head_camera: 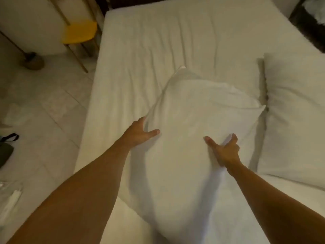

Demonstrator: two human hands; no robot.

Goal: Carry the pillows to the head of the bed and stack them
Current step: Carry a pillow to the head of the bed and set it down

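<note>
Hands, left [139, 132] and right [224, 150], apparently gripping pillow [184, 120] edges, thumbs spread

We see a bed [140, 41] covered in a wrinkled white sheet, its far half bare. Lying directly on it: a white pillow [184, 120] at centre, set at a slant, one corner raised toward the far end; a second white pillow [295, 111] flat along the right edge, just beside the first. We cannot tell whether the two touch.
</note>
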